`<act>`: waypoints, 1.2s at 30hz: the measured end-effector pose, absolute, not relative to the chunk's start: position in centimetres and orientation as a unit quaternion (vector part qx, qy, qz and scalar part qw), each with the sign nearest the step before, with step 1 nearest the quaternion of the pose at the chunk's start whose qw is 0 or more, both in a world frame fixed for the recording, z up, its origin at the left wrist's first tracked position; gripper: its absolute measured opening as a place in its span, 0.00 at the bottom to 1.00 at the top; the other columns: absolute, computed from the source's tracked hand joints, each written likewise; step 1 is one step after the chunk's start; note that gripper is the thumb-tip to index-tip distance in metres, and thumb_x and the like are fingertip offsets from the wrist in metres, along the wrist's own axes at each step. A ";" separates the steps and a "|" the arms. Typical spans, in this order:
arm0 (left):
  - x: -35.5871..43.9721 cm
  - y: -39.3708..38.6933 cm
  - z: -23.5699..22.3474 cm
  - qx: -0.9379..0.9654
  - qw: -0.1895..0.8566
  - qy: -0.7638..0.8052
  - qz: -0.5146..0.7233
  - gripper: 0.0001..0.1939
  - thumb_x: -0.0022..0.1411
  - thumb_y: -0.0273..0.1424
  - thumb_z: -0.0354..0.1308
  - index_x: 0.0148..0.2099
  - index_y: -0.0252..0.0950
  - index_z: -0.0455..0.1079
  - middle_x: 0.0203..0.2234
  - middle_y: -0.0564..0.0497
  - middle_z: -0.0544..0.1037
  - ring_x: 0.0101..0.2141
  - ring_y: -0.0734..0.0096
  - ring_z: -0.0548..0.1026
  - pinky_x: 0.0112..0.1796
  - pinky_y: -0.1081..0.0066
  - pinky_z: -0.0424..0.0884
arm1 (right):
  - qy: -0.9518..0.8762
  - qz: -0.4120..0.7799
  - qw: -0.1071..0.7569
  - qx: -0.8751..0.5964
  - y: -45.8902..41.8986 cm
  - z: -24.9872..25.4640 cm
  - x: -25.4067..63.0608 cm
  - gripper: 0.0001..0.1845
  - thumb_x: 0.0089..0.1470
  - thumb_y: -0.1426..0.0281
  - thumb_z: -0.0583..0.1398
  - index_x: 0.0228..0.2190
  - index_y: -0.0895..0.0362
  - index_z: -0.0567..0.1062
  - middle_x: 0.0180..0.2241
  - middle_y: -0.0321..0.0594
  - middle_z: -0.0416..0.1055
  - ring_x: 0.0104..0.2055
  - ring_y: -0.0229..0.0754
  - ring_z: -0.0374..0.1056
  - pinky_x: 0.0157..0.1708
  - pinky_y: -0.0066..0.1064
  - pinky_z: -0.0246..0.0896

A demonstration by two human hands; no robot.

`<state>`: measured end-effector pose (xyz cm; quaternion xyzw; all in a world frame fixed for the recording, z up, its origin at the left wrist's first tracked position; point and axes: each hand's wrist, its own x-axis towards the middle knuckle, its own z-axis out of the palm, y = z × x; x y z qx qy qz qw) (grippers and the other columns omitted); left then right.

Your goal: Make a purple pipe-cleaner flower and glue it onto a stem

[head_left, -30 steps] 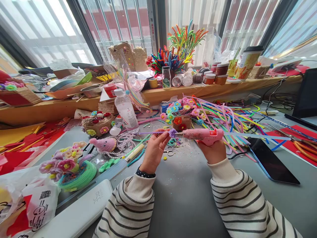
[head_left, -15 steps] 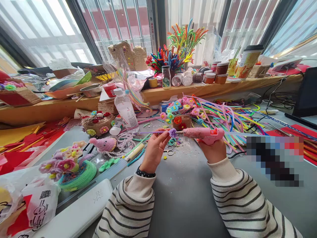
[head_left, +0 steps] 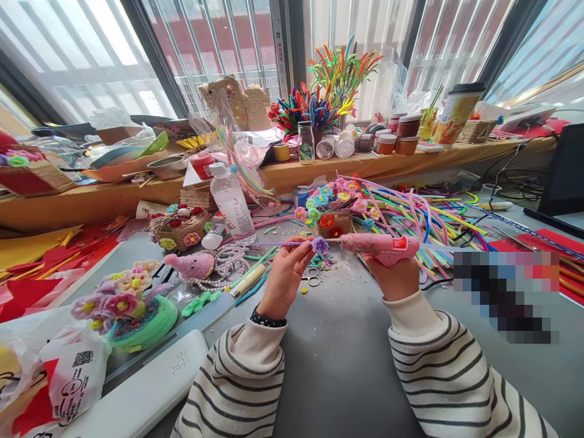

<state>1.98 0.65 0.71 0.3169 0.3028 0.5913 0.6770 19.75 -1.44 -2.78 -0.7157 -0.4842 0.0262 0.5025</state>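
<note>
Between the fingertips of my left hand point(head_left: 288, 272) is a purple pipe-cleaner flower point(head_left: 320, 245), its thin purple stem point(head_left: 269, 244) running out to the left. My right hand point(head_left: 395, 277) is wrapped round the handle of a pink hot glue gun point(head_left: 378, 244), which lies level with its nozzle point(head_left: 334, 241) pointing left at the flower. The nozzle tip is at or very near the flower's right side; whether they touch I cannot tell. A clear glue stick point(head_left: 435, 248) juts from the gun's back end. Small scissors point(head_left: 314, 277) lie just below the flower.
Behind my hands are a twine-wrapped basket of fuzzy flowers point(head_left: 335, 222) and a heap of coloured pipe cleaners point(head_left: 424, 219). To the left stand a clear bottle point(head_left: 232, 204), a pink cone-shaped figure point(head_left: 190, 267), pearl strings point(head_left: 235, 264) and a green flower pot point(head_left: 148, 328). A white box point(head_left: 150, 389) lies front left.
The glue gun in my right hand has shifted slightly right, its nozzle drawing back from the flower's middle. The flower has turned a little, showing more of its petals; my left hand stays put.
</note>
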 end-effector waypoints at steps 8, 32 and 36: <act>2.0 0.6 0.6 0.316 0.679 0.300 0.591 0.07 0.47 0.23 0.58 0.31 0.33 0.64 0.29 0.52 0.74 0.31 0.81 0.72 0.36 0.80 0.67 | -0.452 -0.009 0.482 -0.750 -1.6 -1.9 19.4 0.08 0.31 0.65 0.54 0.12 0.54 0.60 0.10 0.34 0.58 0.14 0.37 0.58 0.13 0.28 0.51; 2.0 0.6 0.7 0.309 0.673 0.311 0.596 0.08 0.46 0.23 0.58 0.31 0.33 0.64 0.29 0.53 0.74 0.31 0.80 0.72 0.38 0.79 0.67 | -0.501 0.100 0.522 -0.683 -1.5 -2.2 19.3 0.08 0.38 0.69 0.54 0.20 0.58 0.73 0.19 0.39 0.71 0.24 0.43 0.67 0.26 0.32 0.63; 1.9 0.6 0.6 0.311 0.673 0.305 0.597 0.08 0.46 0.23 0.58 0.32 0.33 0.64 0.29 0.53 0.74 0.31 0.80 0.72 0.38 0.78 0.66 | -0.498 0.106 0.512 -0.692 -1.3 -2.5 19.5 0.08 0.38 0.68 0.54 0.21 0.57 0.73 0.22 0.40 0.73 0.26 0.44 0.68 0.27 0.33 0.64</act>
